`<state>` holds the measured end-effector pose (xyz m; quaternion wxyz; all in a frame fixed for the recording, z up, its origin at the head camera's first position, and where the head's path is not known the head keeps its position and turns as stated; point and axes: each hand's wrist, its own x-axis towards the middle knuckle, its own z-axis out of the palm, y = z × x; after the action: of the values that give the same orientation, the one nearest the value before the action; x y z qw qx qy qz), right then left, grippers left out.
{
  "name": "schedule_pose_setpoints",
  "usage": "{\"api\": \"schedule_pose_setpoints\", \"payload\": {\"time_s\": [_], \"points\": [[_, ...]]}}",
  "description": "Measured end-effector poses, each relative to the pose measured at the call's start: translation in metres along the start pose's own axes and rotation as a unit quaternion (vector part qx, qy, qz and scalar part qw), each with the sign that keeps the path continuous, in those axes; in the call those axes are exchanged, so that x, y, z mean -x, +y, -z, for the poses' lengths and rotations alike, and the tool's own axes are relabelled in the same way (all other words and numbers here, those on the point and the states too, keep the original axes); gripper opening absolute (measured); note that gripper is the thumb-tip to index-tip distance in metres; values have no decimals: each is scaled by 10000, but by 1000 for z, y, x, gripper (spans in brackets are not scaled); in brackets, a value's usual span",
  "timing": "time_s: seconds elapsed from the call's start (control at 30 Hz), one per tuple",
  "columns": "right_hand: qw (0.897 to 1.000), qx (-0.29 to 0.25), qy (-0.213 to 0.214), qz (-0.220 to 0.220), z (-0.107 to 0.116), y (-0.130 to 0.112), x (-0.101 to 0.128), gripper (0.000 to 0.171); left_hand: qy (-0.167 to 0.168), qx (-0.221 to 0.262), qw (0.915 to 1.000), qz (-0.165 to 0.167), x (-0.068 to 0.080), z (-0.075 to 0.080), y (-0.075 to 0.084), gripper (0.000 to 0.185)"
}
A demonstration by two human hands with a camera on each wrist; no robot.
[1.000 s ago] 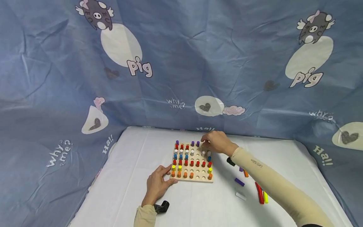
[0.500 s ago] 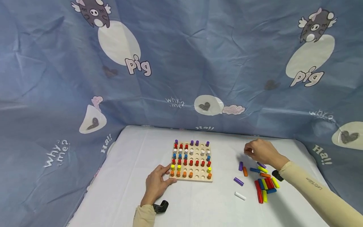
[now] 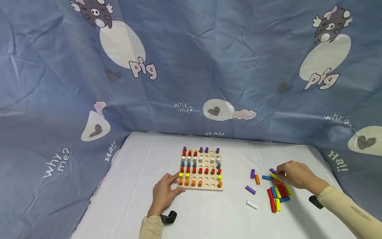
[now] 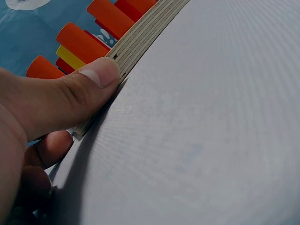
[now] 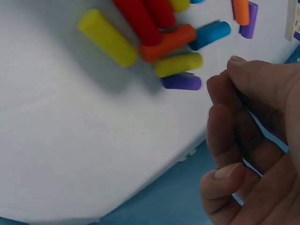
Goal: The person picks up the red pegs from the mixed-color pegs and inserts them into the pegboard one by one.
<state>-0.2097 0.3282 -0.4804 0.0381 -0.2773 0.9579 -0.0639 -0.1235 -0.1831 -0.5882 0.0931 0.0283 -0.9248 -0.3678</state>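
A wooden pegboard (image 3: 206, 184) holds rows of coloured pegs and some bare holes. My left hand (image 3: 163, 192) grips its near left corner, the thumb along the front edge and fingers at the left side. In the left wrist view the thumb (image 4: 101, 75) presses the board's layered edge (image 4: 140, 40). My right hand (image 3: 295, 174) hovers over the loose pegs on the right, fingers loosely bent and nothing seen between them. Closest to its fingertips lie a purple peg (image 5: 182, 82) and a yellow peg (image 5: 179, 64), apart from them in the right wrist view.
Red, blue, yellow and orange pegs cluster on the white cloth (image 3: 232, 219) below the right hand. Left of them lie a white peg (image 3: 252, 204), a purple peg (image 3: 250, 190) and an orange peg (image 3: 257, 179). A blue printed curtain (image 3: 179, 83) stands behind.
My right hand has moved from the board's far right corner to the loose pegs, and a purple peg now shows at that corner. The left hand stays at the board.
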Motion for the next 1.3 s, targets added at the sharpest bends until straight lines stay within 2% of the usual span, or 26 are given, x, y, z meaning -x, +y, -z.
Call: {"api": "schedule_pose_setpoints", "payload": {"time_s": [0.17,0.43,0.6,0.8,1.3], "points": [[9995,-61,-254,-151,-6,3,15,15,39,-22,10000,-18,1,0,0,73],[9953,-295,-597,-698,-21,2,28,13,32,-8,10000,-36,0,1,1,72],[9949,-334,-506,-808,-31,1,33,14,8,-7,10000,-14,1,1,2,72],[9959,-286,-393,-769,-32,-2,33,13,10,-15,10000,13,1,1,2,72],[9921,-492,-533,-1023,-42,-10,23,19,4,-22,10000,14,2,2,3,73]]}}
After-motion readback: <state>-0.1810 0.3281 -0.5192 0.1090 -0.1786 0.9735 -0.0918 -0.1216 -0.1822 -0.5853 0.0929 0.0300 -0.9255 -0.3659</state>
